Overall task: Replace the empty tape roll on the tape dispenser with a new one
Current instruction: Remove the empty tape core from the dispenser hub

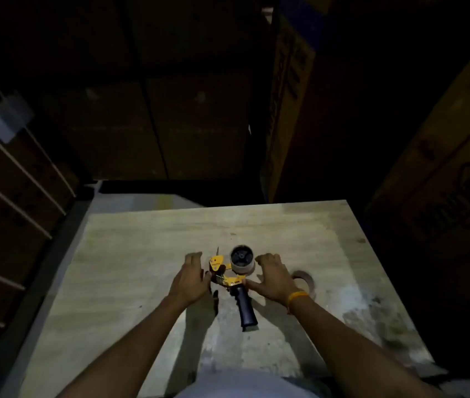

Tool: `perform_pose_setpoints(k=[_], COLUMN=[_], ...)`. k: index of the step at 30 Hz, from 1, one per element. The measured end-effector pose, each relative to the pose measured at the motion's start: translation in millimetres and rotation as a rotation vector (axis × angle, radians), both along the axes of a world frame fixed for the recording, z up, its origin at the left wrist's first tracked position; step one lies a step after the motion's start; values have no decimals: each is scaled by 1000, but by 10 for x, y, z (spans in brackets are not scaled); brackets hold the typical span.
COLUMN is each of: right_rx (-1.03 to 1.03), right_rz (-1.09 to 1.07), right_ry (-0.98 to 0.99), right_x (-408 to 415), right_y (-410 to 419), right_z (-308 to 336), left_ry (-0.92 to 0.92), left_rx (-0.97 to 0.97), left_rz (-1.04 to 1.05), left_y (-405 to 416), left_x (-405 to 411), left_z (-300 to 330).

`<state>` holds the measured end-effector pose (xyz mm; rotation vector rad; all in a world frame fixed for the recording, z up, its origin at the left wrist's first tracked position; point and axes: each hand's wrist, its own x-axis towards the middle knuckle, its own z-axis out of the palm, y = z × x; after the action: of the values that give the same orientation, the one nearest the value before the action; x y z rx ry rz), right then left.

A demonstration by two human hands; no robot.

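A dim storeroom: stacked cardboard boxes surround a wooden table.

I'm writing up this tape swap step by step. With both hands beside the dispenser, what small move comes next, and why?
Probably close the left hand on the dispenser to steady it: both hands are open, and the right hand is already beside the roll on the hub.

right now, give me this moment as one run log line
stage: reaching | left hand: open, beside yellow-and-black tape dispenser | right hand: open, thumb near handle | pale roll on hub | brown tape roll: flat on wooden table
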<state>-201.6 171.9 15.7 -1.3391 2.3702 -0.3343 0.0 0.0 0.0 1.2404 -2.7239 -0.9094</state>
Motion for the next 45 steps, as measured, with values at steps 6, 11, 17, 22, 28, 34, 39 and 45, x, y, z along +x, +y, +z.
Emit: perform_pose_setpoints(k=[6, 11, 17, 22, 28, 34, 39, 45], right_rx=[40, 117, 374, 399, 302, 184, 115, 316], right_rz=[-107, -124, -161, -145, -74, -76, -72, -48], right_ry=[-222, -199, -380, -441, -775, -1068, -1079, -987], right_x=[254, 377, 407, 443, 405, 499, 575, 339], right_y=[13, -129, -204, -204, -233, -202, -186, -198], right_z=[-43, -112, -188, -309, -260, -286, -461, -232], left_ry=[-56, -198, -108, -70, 58, 139, 219, 406], left_rx=[93, 578, 920, 1046, 1082, 1201, 1300, 1478], left_rz=[10, 78, 248, 378, 565, 529, 568, 643], left_y=[234, 440, 609, 619, 587, 553, 617, 612], left_x=[-13, -41, -100, -135, -293, -373, -402, -348], left_z=[-136, -198, -222, -396, -489, -572, -599, -606])
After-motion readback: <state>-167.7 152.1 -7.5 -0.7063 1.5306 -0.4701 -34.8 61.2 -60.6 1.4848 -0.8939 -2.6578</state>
